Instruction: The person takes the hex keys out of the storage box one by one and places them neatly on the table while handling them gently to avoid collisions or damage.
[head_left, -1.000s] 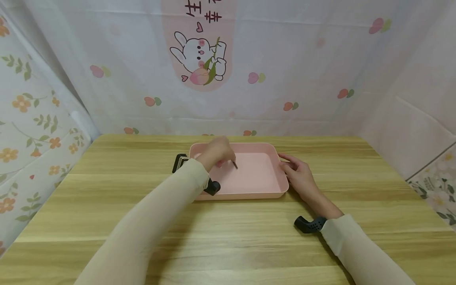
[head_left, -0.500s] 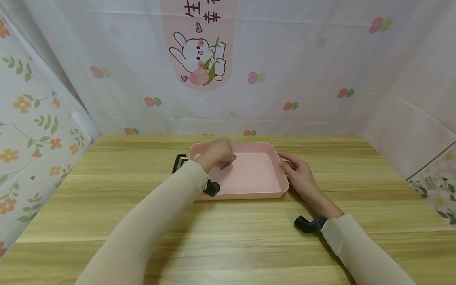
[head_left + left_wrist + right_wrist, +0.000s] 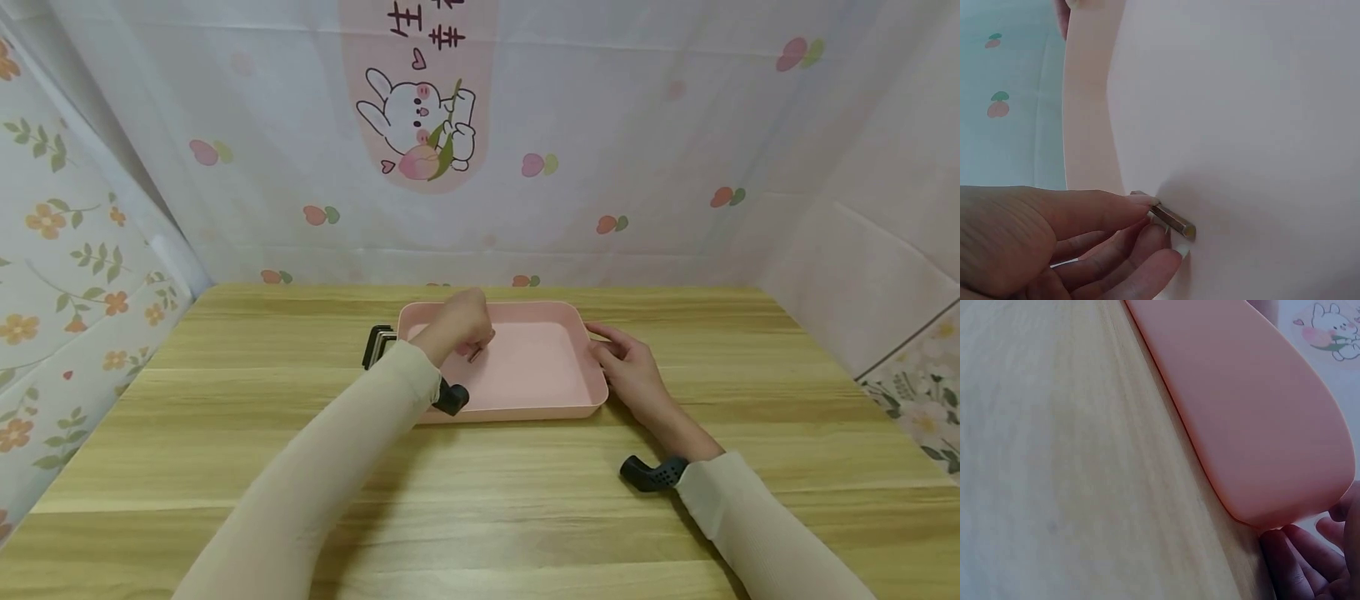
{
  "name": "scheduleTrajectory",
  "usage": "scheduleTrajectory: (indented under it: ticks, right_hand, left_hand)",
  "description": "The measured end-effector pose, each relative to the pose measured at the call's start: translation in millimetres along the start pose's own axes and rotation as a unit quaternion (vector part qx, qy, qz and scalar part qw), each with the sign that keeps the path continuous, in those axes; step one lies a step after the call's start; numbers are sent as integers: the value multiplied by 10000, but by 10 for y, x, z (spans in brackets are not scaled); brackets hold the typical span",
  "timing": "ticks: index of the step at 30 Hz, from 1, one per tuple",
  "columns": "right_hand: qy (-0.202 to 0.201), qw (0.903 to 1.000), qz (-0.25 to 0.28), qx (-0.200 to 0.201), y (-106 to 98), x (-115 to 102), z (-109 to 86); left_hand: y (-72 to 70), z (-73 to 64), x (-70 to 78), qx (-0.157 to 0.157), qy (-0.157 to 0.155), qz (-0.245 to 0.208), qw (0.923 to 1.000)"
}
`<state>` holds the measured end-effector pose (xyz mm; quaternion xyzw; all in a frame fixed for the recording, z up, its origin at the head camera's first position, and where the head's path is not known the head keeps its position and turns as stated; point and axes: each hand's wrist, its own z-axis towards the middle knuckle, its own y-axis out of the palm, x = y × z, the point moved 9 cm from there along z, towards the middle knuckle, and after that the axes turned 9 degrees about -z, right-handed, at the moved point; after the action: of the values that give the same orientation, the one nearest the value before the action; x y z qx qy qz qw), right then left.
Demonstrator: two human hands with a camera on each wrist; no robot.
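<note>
My left hand [image 3: 459,321] is over the left part of a shallow pink tray [image 3: 543,360], palm down. Between thumb and fingers it pinches a short metal hex key [image 3: 1175,222]; its six-sided end shows in the left wrist view, close above the tray floor or touching it, I cannot tell which. The rest of the key is behind the fingers. My right hand [image 3: 633,373] grips the tray's right side, thumb at the rim and fingers along the outer wall [image 3: 1254,419]. Beside the tray's left end lie several L-shaped hex keys [image 3: 377,345], black and metallic, partly hidden by my left arm.
The tray stands on a wood-grain table [image 3: 517,500] near its back edge. A white printed cloth [image 3: 637,125] hangs behind, and floral cloth [image 3: 82,275] covers the left side. A black wrist mount [image 3: 651,473] sits at each sleeve cuff.
The hex key has turned in my left fingers: its end pointed out to the right before and is now drawn in under the hand. My right hand and the tray have stayed put.
</note>
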<state>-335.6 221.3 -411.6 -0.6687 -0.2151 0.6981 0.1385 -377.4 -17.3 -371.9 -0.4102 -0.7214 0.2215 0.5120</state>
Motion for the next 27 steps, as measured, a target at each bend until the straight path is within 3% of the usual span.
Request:
scheduleTrajectory:
  ticks: [8, 17, 21, 27]
  right_hand:
    - [-38, 10000, -37, 15, 5, -13, -9]
    - [-6, 10000, -36, -14, 12, 0, -17]
    - [23, 10000, -39, 11, 19, 3, -19]
    - [-10, 10000, -62, 51, 5, 3, -17]
  left_hand:
    - [48, -4, 37, -181, 253, 330, 9990]
    - [80, 2, 47, -250, 316, 594, 9974]
    - [63, -19, 45, -236, 405, 550, 9974]
    - [-27, -145, 135, -85, 881, 89, 9960]
